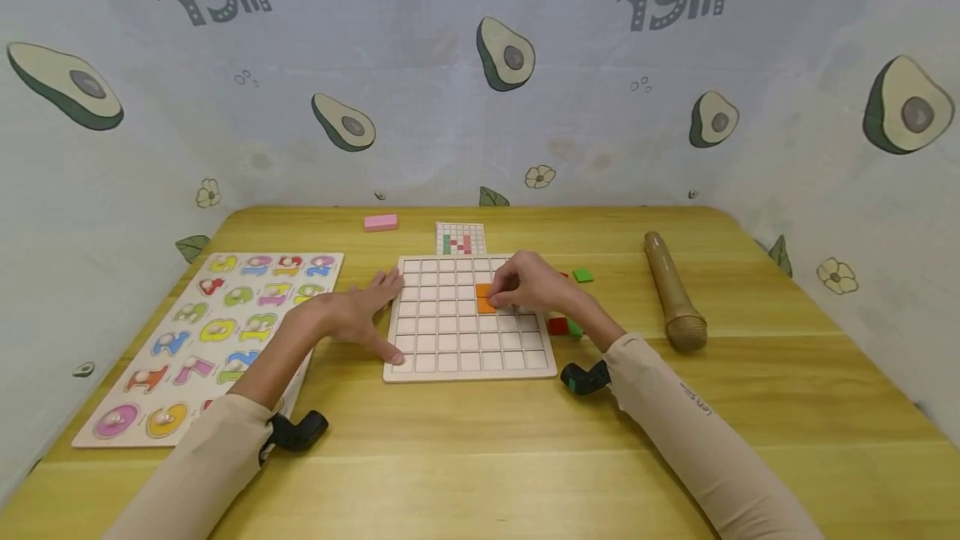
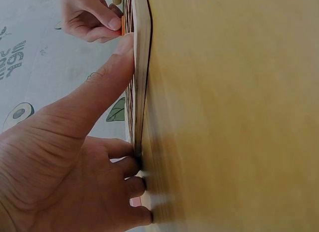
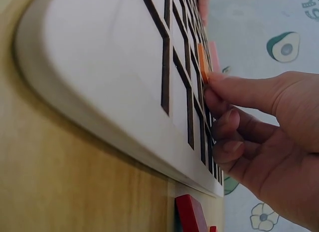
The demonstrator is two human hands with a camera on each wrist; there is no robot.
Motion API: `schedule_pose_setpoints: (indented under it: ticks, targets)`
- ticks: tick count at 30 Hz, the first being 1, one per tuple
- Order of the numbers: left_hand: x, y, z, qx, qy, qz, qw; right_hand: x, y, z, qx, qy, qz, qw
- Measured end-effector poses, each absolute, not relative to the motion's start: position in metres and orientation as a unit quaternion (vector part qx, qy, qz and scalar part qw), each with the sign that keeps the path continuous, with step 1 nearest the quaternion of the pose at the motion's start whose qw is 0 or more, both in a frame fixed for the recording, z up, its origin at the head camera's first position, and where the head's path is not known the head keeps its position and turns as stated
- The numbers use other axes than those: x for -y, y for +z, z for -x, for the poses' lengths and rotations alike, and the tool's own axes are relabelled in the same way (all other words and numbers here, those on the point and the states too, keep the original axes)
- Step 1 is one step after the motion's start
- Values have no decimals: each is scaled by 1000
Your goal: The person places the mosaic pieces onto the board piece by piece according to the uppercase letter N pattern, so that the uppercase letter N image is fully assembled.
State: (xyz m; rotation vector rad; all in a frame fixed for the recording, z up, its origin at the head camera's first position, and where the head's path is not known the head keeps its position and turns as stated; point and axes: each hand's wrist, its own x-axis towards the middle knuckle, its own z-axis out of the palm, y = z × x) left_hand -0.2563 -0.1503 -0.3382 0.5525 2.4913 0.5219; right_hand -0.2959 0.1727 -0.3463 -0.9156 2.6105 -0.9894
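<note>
A pale wooden grid board [image 1: 450, 342] lies in the middle of the table. My left hand [image 1: 358, 312] is spread along its left side, thumb on the near left corner and fingertips at the far left edge. In the left wrist view the left thumb [image 2: 107, 77] rests over the board's rim. Over the grid's right half, my right hand [image 1: 531, 283] pinches an orange square tile [image 3: 203, 65] between thumb and curled fingers, right at the board's surface. Two orange tiles [image 1: 482, 291] show side by side there, partly covered by the fingers.
Red tiles [image 1: 558, 326] and green tiles [image 1: 582, 275] lie right of the board. A pattern card [image 1: 461, 232] and a pink block [image 1: 380, 222] are behind it. A number puzzle board [image 1: 191, 361] lies at left, partly under the left arm; a gold microphone [image 1: 671, 290] lies at right.
</note>
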Motion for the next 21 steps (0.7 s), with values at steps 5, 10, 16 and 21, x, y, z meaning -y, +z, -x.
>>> schedule_pose_setpoints:
  ticks: [5, 10, 16, 21]
  targets:
    - [150, -338, 257, -922, 195, -204, 266, -172, -344, 295, -886, -337, 299, 106]
    - [150, -337, 257, -921, 198, -204, 267, -172, -345, 295, -887, -339, 294, 108]
    - [150, -337, 256, -921, 196, -205, 268, -173, -345, 296, -885, -340, 296, 114]
    - [150, -337, 256, -921, 197, -204, 268, -174, -344, 296, -883, -338, 305, 112]
